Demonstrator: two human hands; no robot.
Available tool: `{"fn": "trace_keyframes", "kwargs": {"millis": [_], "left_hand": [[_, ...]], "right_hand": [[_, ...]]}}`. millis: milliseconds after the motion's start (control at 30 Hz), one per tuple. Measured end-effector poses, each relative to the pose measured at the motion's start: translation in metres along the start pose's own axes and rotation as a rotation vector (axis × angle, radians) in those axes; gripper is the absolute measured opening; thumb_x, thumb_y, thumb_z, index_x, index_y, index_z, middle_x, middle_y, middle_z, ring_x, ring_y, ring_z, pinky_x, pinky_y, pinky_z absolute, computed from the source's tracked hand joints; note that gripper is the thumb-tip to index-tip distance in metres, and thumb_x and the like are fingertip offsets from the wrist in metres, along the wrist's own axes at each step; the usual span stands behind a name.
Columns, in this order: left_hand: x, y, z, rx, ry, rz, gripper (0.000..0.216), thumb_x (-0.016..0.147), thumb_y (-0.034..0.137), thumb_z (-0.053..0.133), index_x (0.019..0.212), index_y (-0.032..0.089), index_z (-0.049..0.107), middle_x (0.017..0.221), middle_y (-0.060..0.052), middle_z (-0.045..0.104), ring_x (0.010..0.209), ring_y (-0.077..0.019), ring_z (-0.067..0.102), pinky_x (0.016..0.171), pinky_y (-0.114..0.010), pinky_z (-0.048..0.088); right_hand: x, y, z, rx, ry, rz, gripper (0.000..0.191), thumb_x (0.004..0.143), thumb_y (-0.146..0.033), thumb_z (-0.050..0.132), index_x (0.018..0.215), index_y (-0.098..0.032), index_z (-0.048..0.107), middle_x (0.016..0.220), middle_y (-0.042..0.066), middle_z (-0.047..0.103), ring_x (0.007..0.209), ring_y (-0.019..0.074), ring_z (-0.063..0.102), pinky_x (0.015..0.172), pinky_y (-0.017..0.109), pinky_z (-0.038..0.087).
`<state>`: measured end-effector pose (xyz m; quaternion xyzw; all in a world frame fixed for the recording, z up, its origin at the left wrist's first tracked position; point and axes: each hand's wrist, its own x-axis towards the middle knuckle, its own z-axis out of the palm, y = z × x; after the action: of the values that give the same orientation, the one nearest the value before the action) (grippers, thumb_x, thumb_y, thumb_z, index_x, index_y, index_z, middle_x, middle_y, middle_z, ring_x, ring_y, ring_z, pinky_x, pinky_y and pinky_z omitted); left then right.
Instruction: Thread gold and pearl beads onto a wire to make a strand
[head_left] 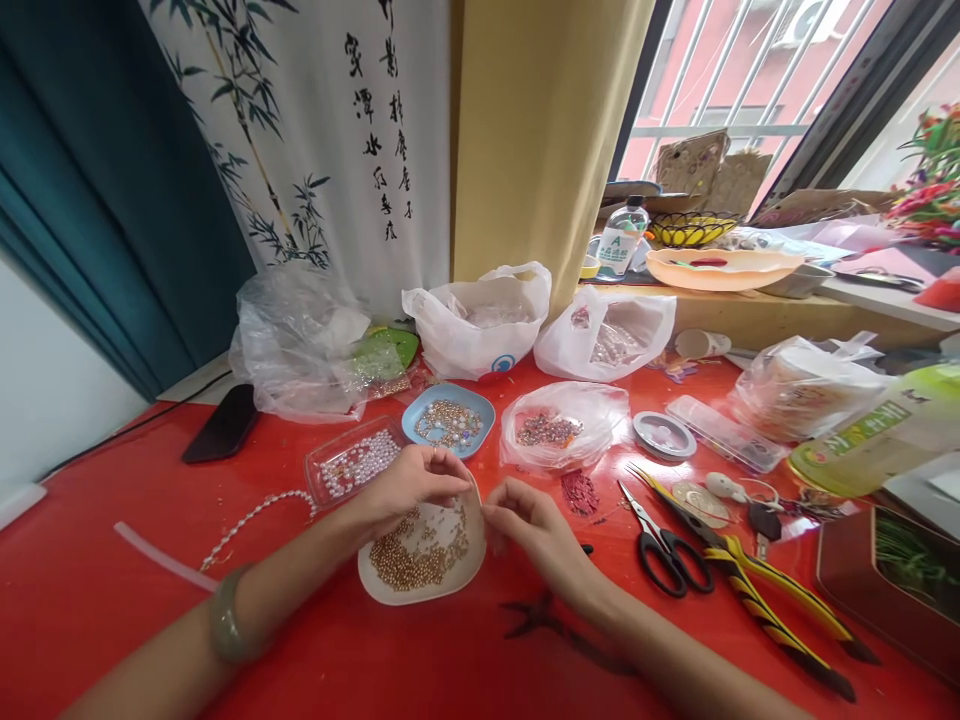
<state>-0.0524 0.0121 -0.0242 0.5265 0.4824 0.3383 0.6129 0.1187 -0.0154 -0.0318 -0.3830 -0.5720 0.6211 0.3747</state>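
And here I am, watching through the head camera: the left hand (411, 487) hangs over the far side of the cream dish (474, 562), thumb and fingertips drawn together. The right hand (534, 522) is just beside the dish's right edge, also pinched, facing its partner! Is there a bead or thread in either pinch? Too small for me, I cannot tell, nor whether the right fingertips touch the rim.

The gold beads (409, 562) lie loose in the cream dish, directly below and in front of the left hand, and I'd say that raised rim is there to stop them rolling away. The pinches look right for tiny pieces, too.

Beyond, sorted apart, I reckon, so the kinds don't mix: pearly beads (360, 462) in a clear tray, mixed beads (448, 424) in a blue dish (486, 410). Over on the right, the scissors (660, 540) and the yellow-handled pliers (720, 548) lie on the red table (300, 660), clear of the beads yet, by my judgement, within the right hand's reach
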Motion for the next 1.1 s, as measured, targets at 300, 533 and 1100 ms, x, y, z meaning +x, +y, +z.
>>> {"fn": "trace_keyframes", "kwargs": {"millis": [300, 533, 1100], "left_hand": [[-0.008, 0.001, 0.011, -0.359, -0.084, -0.094, 0.022, 0.056, 0.024, 0.074, 0.071, 0.011, 0.063, 0.068, -0.001, 0.059, 0.059, -0.0070, 0.051, 0.056, -0.019, 0.040], [-0.007, -0.001, 0.014, -0.402, -0.103, -0.053, 0.019, 0.057, 0.022, 0.073, 0.069, 0.010, 0.064, 0.065, -0.003, 0.060, 0.060, -0.0094, 0.053, 0.059, -0.022, 0.039], [-0.006, -0.004, 0.014, -0.367, -0.106, -0.003, 0.017, 0.057, 0.021, 0.072, 0.066, 0.009, 0.065, 0.059, -0.002, 0.060, 0.055, -0.0089, 0.051, 0.056, -0.022, 0.037]], "right_hand": [[-0.008, -0.009, 0.005, 0.006, 0.024, -0.083, 0.013, 0.074, -0.013, 0.043, 0.063, -0.017, 0.049, 0.059, -0.001, 0.056, 0.058, 0.0110, 0.054, 0.055, 0.023, 0.043], [-0.010, -0.010, 0.005, -0.002, 0.034, -0.106, 0.012, 0.075, -0.015, 0.044, 0.065, -0.017, 0.051, 0.071, 0.002, 0.059, 0.071, 0.0137, 0.057, 0.059, 0.025, 0.047], [-0.008, -0.007, 0.005, -0.017, 0.027, -0.089, 0.012, 0.075, -0.015, 0.045, 0.065, -0.017, 0.052, 0.071, 0.002, 0.059, 0.069, 0.0135, 0.056, 0.058, 0.026, 0.049]]}}
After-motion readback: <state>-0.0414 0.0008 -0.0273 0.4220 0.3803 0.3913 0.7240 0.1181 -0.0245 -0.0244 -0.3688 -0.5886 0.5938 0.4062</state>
